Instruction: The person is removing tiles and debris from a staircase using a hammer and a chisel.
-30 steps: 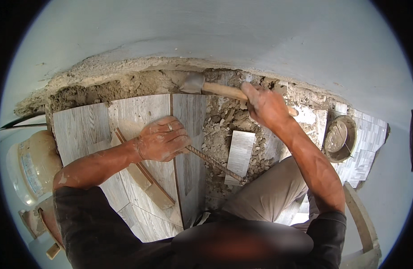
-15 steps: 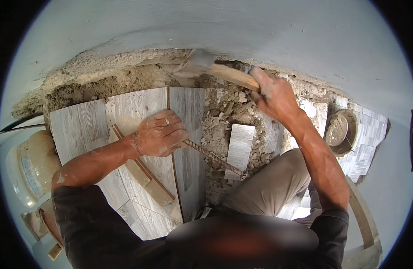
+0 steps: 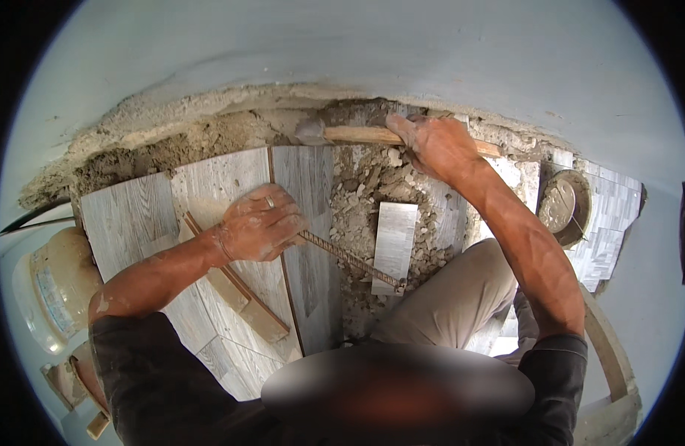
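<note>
My left hand is closed round one end of a ribbed steel bar. The bar slants down to the right, its far end over the lower part of a loose narrow tile piece. In my right hand, a hammer is gripped by its wooden handle. Its grey metal head lies low, close to the chipped base of the wall; whether it touches cannot be made out. Grey wood-look tiles lie beneath my left hand. Broken rubble fills the strip between my hands.
Cut tile strips lie on the laid tiles below my left forearm. At the left stands a pale plastic bucket. A round container with grey contents is at the right. My bent knee is beside the rubble.
The hammer has dropped slightly and swung level, its head shifting left and down. My right hand has moved a little left with it. The left hand still holds the bar in nearly the same place.
</note>
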{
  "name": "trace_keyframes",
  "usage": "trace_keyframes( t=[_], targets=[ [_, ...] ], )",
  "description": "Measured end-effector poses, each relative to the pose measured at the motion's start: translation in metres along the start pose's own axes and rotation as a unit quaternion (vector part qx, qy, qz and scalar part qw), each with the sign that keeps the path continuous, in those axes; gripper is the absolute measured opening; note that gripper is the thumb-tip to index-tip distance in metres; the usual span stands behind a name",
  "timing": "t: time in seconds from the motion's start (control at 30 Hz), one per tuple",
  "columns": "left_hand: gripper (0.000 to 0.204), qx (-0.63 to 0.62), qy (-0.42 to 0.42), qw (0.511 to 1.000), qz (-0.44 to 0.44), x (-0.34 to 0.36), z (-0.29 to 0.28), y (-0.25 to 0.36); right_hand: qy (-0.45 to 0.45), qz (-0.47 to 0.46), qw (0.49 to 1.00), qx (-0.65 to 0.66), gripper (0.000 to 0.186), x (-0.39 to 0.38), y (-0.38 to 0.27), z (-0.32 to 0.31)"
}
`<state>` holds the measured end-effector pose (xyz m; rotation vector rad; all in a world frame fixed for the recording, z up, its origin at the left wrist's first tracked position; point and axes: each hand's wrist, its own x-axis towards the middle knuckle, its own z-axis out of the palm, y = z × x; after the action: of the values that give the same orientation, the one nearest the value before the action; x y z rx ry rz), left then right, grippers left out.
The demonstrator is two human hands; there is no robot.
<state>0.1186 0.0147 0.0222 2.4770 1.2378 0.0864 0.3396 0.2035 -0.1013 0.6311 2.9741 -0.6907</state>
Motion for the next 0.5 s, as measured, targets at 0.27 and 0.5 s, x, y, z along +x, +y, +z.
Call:
trace_keyframes(
  t=[0.27,0.5],
  targets=[
    [0.030,0.007,0.000,1.000,0.001,0.002,-0.002,0.001,-0.022,0.017,0.999,-0.029,0.044,0.000,-0.012,-0.014],
    [0.027,0.003,0.009,1.000,-0.009,-0.002,0.004,-0.003,0.020,0.076,0.995,0.059,0.030,-0.038,-0.016,0.001]
  ],
)
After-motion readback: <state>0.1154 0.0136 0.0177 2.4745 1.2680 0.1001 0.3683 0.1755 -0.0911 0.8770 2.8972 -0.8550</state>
